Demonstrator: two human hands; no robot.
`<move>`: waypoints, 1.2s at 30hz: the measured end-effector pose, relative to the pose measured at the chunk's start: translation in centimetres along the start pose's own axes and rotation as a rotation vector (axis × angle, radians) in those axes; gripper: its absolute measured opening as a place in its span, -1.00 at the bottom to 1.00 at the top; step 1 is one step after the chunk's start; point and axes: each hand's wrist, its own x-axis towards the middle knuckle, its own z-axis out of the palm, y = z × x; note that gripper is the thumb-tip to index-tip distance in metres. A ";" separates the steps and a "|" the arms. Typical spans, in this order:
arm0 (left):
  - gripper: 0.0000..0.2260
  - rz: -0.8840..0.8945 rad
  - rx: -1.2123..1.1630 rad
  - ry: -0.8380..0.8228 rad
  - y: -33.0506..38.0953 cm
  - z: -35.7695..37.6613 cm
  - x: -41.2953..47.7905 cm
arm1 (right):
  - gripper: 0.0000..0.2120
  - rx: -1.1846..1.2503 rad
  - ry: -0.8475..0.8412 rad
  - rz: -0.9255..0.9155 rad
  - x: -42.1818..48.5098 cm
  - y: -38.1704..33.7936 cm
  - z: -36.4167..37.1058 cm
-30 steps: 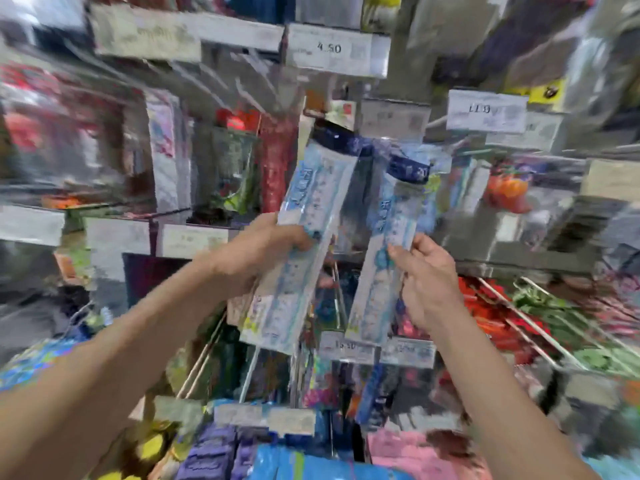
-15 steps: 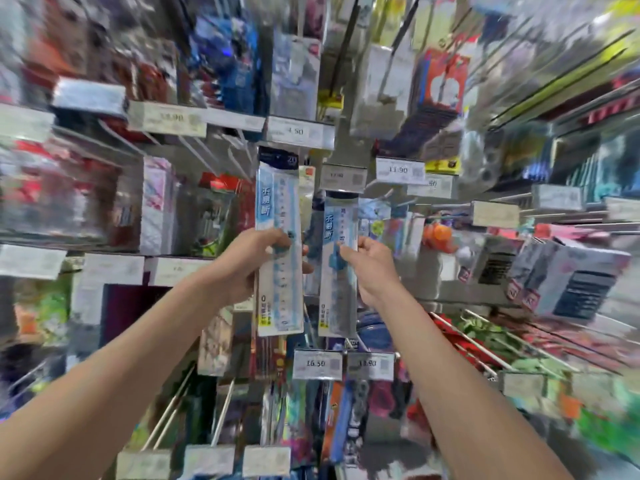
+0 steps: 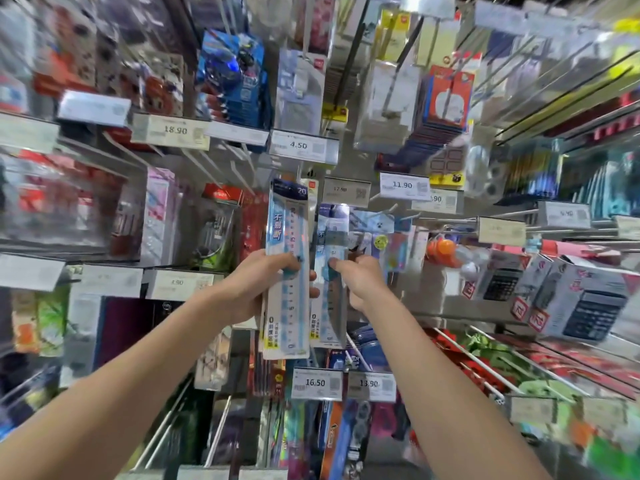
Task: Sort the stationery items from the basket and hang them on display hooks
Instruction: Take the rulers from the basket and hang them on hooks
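Head view: two ruler packs held up to the hook wall at the centre of the frame.

The left hand [image 3: 256, 285] grips a long blue ruler pack [image 3: 287, 230] at mid-length with its fingers curled round the edge. It holds the pack upright, top just under the 4.50 price label [image 3: 303, 146] — probably to line the hang hole up with a hook. The right hand [image 3: 360, 282] pinches a second ruler pack [image 3: 332, 230] just beside it, below the 12.90 label [image 3: 344, 192] — I cannot tell whether that one is hooked.

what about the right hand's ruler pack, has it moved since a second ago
Yes, upward. The ruler pack in the right hand reached the 16.50 price tag a second ago; now its lower end sits clear above that tag, upright rather than tilted.
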 end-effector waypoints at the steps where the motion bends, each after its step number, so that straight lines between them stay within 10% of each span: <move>1: -0.64 -0.001 0.014 -0.010 0.0 0.1 0.0 | -0.83 -0.016 0.003 0.015 0.6 0.2 0.2; 6: -0.73 -0.003 0.061 -0.013 -0.5 -0.2 0.7 | -0.55 -0.130 0.000 0.102 1.7 -0.1 1.2; 14: -0.78 0.085 0.172 -0.130 -0.9 -0.7 0.8 | -0.66 -0.620 0.047 -0.005 2.1 0.9 0.6; 20: -0.78 0.104 0.186 -0.123 -0.6 -0.4 0.6 | -0.48 0.103 -0.072 -0.265 -2.8 0.5 0.2; 36: -0.68 0.165 0.218 -0.156 -0.9 0.1 1.0 | -0.78 0.052 0.002 -0.385 -7.6 0.4 1.1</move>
